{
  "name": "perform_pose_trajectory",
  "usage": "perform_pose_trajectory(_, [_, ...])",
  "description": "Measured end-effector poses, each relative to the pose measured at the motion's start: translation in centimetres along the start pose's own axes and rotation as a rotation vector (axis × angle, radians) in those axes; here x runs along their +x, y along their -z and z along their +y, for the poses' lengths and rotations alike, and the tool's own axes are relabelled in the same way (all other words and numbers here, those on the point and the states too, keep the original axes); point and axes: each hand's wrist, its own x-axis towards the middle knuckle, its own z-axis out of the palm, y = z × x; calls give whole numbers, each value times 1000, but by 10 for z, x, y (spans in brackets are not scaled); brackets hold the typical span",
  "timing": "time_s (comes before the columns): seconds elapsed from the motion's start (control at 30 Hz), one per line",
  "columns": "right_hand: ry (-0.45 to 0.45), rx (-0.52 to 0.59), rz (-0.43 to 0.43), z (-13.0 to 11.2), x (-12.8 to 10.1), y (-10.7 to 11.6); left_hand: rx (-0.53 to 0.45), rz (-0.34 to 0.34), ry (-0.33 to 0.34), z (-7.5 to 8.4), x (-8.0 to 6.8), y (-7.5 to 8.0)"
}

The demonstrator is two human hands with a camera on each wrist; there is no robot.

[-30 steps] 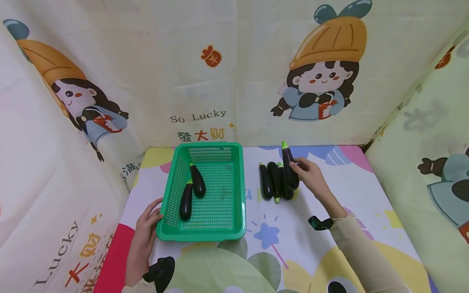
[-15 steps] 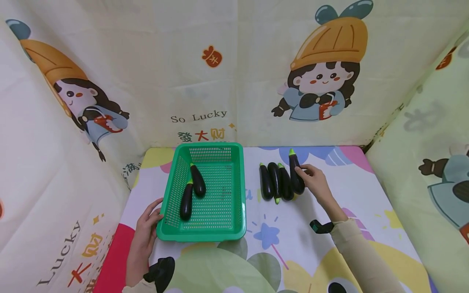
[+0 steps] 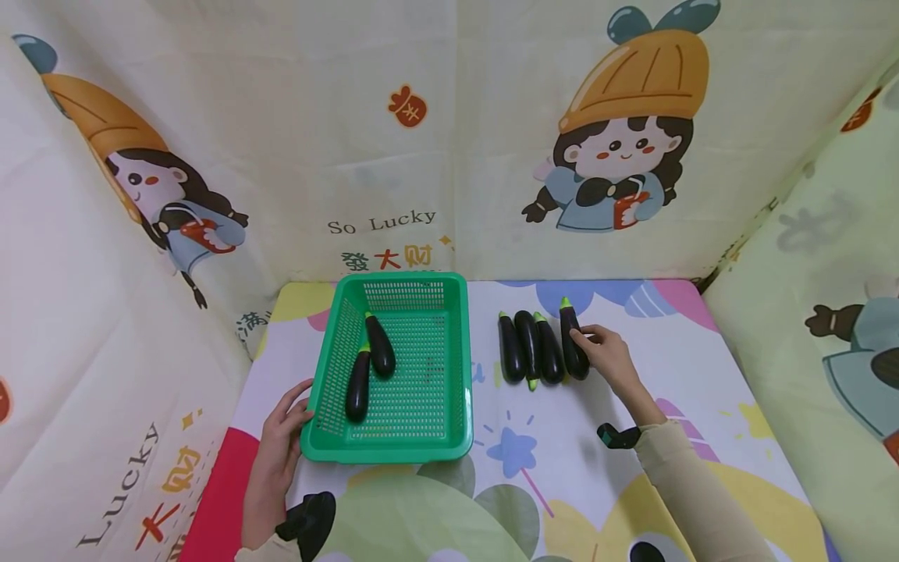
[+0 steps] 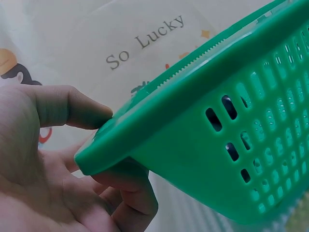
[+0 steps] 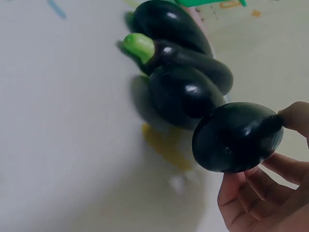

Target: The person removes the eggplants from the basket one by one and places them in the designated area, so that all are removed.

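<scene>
My left hand (image 3: 279,441) pinches the left rim of a green plastic basket (image 3: 460,367); in the left wrist view the thumb lies over the rim (image 4: 193,87) and the fingers curl under it. Two dark purple eggplants (image 3: 380,346) with green stems lie inside, on the basket's left side. Over on the right, my right hand (image 3: 609,355) holds another eggplant (image 3: 573,343) between thumb and fingers, its green stem pointing away from me. Just left of it, three eggplants (image 3: 530,347) lie side by side on the table, the middle one with its stem (image 5: 140,47) towards me.
The table (image 3: 506,499) wears a colourful cartoon-print cover. Pale printed cloth (image 3: 485,156) hangs as walls behind it and along both sides. Each wrist carries a black strap-on camera (image 3: 618,436).
My right hand has brought its eggplant rightward and lower, from overlapping the row to the row's right end. The left hand and basket stay in place.
</scene>
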Motion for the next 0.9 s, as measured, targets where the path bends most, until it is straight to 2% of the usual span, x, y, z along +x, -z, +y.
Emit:
perform_pose_trajectory(0.5, [-50,-162,-25,15,7,-7,-2,13,-11,-1,-1,0])
perform_pose_trajectory(0.7, [-72,-177,-36,13,9,-7,7,15,-6,-1,0,0])
perform_pose_trajectory(0.9, [-19,-179,-34,13,15,-9,2,19,14,0,0,-1])
